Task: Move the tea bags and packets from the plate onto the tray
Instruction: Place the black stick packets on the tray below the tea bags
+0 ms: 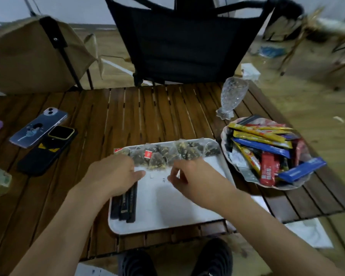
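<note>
White tray [187, 206]: three dark packets [126, 204] | left fingers [125, 162] flat | right fingers [184, 166] curled, grip unclear

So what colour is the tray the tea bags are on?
The tray is plain white, best seen in the head view.

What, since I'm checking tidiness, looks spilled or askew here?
A few dark specks lie loose on the white tray near the tea bags, possibly tea crumbs. On the plate, a blue packet juts past the rim.
</note>
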A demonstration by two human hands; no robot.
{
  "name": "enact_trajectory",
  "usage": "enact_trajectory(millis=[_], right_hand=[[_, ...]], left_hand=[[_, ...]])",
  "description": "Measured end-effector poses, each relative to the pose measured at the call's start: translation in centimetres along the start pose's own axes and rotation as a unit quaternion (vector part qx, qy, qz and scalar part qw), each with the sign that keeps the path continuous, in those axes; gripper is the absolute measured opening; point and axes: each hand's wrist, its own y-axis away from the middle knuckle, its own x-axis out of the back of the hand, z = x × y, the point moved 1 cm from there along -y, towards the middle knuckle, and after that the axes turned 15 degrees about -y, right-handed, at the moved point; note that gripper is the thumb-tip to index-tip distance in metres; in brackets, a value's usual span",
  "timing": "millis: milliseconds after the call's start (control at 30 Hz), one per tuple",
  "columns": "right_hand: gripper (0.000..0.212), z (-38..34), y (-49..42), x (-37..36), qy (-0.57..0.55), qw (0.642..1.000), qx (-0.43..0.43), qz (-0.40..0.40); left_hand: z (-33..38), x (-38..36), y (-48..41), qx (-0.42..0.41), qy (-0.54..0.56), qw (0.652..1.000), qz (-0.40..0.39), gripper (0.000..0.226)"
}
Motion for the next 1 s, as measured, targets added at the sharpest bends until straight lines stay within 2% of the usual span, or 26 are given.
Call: enact_trajectory(millis=[167,333,367,467,567,667,800,1000], right_hand=[[0.015,4.1,0.4,5.7,0.042,0.991,-0.077,0.106],[0.011,9.4,1.9,10.2,0.062,0.962,-0.162,0.211],[0.015,10.4,2.0,10.7,0.061,0.957,-0.174,0.223],[0.041,12.4,1.5,11.5,0.079,0.956,-0.155,0.234],[0.055,13.5,-0.1,11.7,0.103,0.962,-0.119,0.223],[0.066,14.7,-1.4,11.2,0.142,0.961,-0.155,0.181],[0.072,15.9,-2.3,10.0,0.196,0.949,-0.184,0.163],[0.07,15.0,-3.5,9.3,0.216,0.936,-0.227,0.161]], left_hand=[[2.3,0.5,-0.2,-0.03,0.001,0.992,0.12,0.044],[2.5,0.8,-0.6,-0.028,0.005,0.987,0.159,0.044],[2.5,0.8,-0.7,-0.027,0.004,0.986,0.162,0.044],[2.1,0.4,-1.0,-0.03,0.003,0.986,0.167,0.045],[1.8,0.1,-1.4,-0.025,0.009,0.985,0.173,0.048],[1.4,-0.2,-1.5,-0.024,0.025,0.983,0.181,0.049],[0.8,-0.3,-1.5,-0.019,0.035,0.983,0.178,0.047],[0.1,0.0,-1.8,-0.009,0.043,0.987,0.154,0.047]])
